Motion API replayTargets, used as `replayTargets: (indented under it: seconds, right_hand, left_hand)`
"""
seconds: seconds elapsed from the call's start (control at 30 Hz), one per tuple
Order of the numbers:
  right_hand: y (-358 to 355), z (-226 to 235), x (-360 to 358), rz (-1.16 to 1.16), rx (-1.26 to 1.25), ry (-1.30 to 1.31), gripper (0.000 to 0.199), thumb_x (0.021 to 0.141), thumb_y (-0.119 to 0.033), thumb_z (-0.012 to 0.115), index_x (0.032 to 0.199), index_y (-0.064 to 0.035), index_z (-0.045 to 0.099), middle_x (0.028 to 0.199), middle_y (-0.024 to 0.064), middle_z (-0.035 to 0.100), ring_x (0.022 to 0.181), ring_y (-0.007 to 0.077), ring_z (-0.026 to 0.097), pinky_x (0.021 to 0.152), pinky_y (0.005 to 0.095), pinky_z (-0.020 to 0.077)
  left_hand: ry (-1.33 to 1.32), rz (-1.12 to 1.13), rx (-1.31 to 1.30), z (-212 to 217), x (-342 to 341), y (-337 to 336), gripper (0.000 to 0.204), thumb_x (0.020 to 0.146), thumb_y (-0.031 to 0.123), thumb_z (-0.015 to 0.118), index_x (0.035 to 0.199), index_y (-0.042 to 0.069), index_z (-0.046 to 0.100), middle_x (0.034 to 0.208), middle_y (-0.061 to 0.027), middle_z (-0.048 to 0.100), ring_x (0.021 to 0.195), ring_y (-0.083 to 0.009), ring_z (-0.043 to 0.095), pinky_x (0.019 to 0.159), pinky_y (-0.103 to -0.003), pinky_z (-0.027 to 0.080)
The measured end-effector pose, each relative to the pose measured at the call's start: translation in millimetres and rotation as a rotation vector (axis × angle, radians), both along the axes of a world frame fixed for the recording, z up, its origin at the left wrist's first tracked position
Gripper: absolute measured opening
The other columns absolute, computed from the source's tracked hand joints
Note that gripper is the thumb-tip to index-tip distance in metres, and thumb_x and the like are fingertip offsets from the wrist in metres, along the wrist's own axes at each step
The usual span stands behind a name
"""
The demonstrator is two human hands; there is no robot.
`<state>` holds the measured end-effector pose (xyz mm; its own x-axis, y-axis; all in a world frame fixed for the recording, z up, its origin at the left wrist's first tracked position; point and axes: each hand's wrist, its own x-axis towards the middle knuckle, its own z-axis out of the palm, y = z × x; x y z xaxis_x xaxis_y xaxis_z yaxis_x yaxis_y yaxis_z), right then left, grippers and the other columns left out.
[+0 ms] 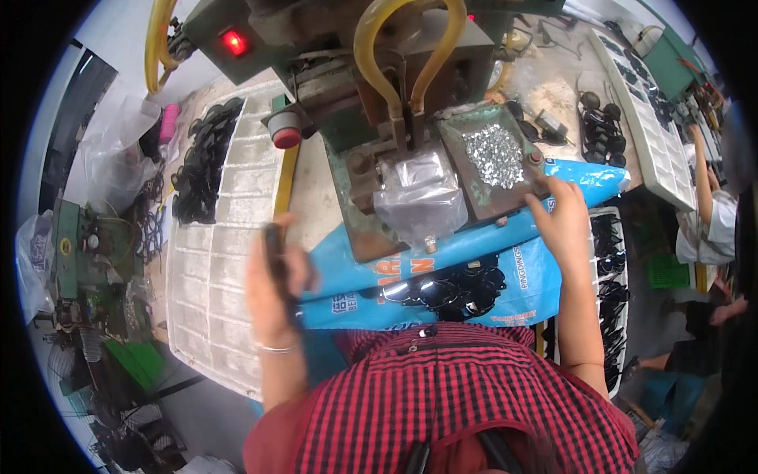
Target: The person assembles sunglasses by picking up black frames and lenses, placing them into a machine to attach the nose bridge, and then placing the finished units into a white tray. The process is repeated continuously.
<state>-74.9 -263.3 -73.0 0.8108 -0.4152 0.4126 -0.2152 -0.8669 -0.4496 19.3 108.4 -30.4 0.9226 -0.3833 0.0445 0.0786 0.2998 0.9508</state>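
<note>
My left hand, smeared by motion, is closed around a long black piece over the right edge of a white compartment tray. The piece is too blurred to name. My right hand is at the right front corner of a metal tray heaped with small silvery metal bits; its thumb and forefinger are apart, with nothing visible between them. Between my hands stands a bench press with a clear plastic sheet wrapped around its lower block. Glossy black eyewear-like parts lie on a blue plastic sheet before me.
The white tray at left holds a row of black parts. A red button juts from the press beside a yellow hose. More trays of black parts stand at right. Another person works at far right.
</note>
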Motion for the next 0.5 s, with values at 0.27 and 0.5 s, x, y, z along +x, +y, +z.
replayTargets:
  seconds: [0.27, 0.5]
  right_hand:
    - [11, -30, 59, 0.063, -0.232, -0.119, 0.014, 0.073, -0.013, 0.071, 0.078, -0.0032, 0.062, 0.079, 0.0126, 0.059, 0.083, 0.0332, 0.055, 0.073, 0.0417, 0.0463]
    - [4, -22, 75, 0.085, -0.105, -0.172, 0.013, 0.07, -0.012, 0.065, 0.079, -0.0049, 0.059, 0.079, 0.0128, 0.058, 0.086, 0.0331, 0.055, 0.075, 0.044, 0.0454]
  left_hand:
    - [0.701, -0.539, -0.426, 9, -30, -133, 0.042, 0.1, 0.036, 0.033, 0.112, 0.0, 0.052, 0.066, -0.0061, 0.051, 0.058, -0.0194, 0.053, 0.065, -0.043, 0.052]
    - [0.907, -0.281, -0.427, 20, -21, -151, 0.03, 0.096, 0.037, 0.051, 0.086, 0.009, 0.06, 0.066, -0.0025, 0.064, 0.057, -0.0216, 0.064, 0.069, -0.044, 0.057]
